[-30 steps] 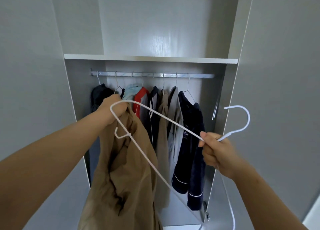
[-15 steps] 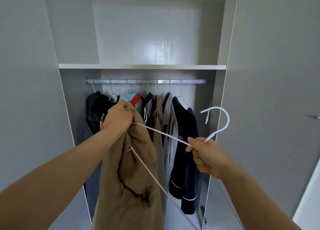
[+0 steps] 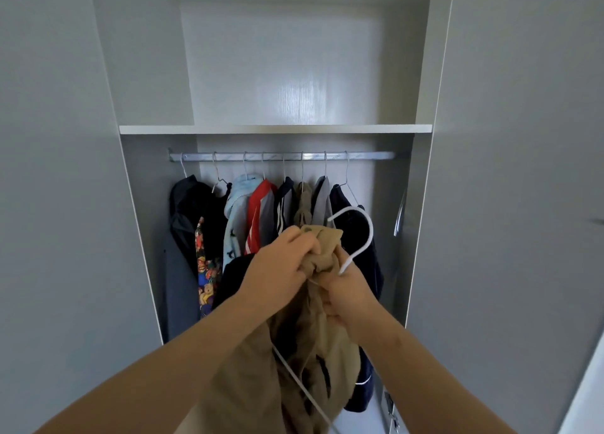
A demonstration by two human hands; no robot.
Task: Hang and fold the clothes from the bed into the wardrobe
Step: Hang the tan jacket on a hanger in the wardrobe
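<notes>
delta: half a second ago the hands were apart with the white wire hanger [image 3: 371, 233] stretched between them; now they are bunched together at frame centre; hanger shoulder is buried in the tan cloth garment [image 3: 313, 352]; only the hook and one lower wire run show
left hand [image 3: 281, 263]: fingers curled tight round the garment's gathered top
right hand [image 3: 349, 290]: touching the left, at its 4 o'clock; curled round hanger neck plus cloth; hook stands at its 1 o'clock
garment: hangs from both fists toward 6 o'clock, out of frame; in front of the open grey wardrobe [image 3: 277, 74], not on the rail
rail: silver metal rail [image 3: 294, 156] under white shelf [image 3: 274, 129]; hung clothes [image 3: 258, 211] packed from the 9 o'clock end past the middle
room: bare rail at the 3 o'clock end
edges: right grey door [image 3: 506, 205] near the hook at 3 o'clock; left grey door [image 3: 58, 205] well apart at 9 o'clock
</notes>
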